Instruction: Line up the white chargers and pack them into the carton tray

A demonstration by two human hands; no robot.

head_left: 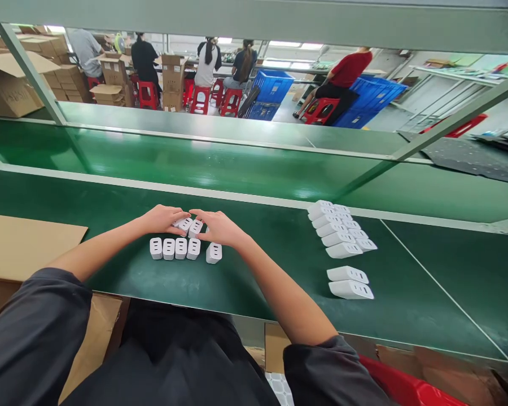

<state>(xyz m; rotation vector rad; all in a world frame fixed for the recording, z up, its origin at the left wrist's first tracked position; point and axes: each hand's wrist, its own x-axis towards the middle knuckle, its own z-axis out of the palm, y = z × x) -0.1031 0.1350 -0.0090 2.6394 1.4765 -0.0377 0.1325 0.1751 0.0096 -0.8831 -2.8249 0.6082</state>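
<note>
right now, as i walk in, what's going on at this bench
At a long green bench, a person in a dark short-sleeved top has the left hand and right hand around small white blocks with dark slots. Nearer the person are a row of four similar blocks and a single block apart to its right. Farther right are a larger cluster of white blocks and a separate white pair.
</note>
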